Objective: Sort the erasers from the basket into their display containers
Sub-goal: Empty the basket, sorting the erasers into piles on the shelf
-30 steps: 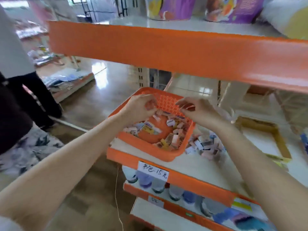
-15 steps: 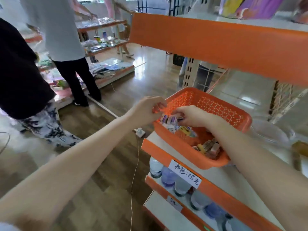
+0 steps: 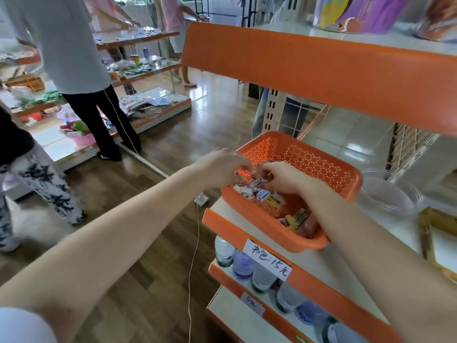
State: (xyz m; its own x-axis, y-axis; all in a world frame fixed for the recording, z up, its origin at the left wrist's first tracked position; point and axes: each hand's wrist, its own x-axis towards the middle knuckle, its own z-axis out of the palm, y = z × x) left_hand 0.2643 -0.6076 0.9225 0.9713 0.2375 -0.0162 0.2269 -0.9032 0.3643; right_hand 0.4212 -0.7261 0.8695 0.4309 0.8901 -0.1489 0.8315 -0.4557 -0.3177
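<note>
my left grip (image 3: 222,167) has its fingers curled, tips bunched at the left rim of the orange basket (image 3: 309,154). there is something small and pale at those tips, but i cannot tell whether they are pinching an eraser or the rim itself. just right of it, almost touching, my right grip (image 3: 284,178) is knuckles-up inside the basket with its fingers curled down into the pile. its fingertips are hidden, so i cannot say if it holds anything.

the erasers (image 3: 262,194) lie loose in the basket. one clump sits directly under both grips, and a second clump (image 3: 300,220) lies in the near corner. the basket stands at the left end of the shelf (image 3: 319,266), and its near side looks to hang a little past the orange front edge. further right on the shelf are a clear bowl (image 3: 390,194) and then a yellow tray (image 3: 440,221), both blurred. i take these for the display containers.

my worry starts on the left. if the left grip bears down on that rim, the basket could tip off the shelf end and scatter erasers across the floor. in the middle, the pieces are small and jumbled, so a hurried pinch may lift two kinds at once or flick one over the wall. on the right, the carry goes across the basket to containers i can barely resolve, so a drop could land in the wrong one.
</note>
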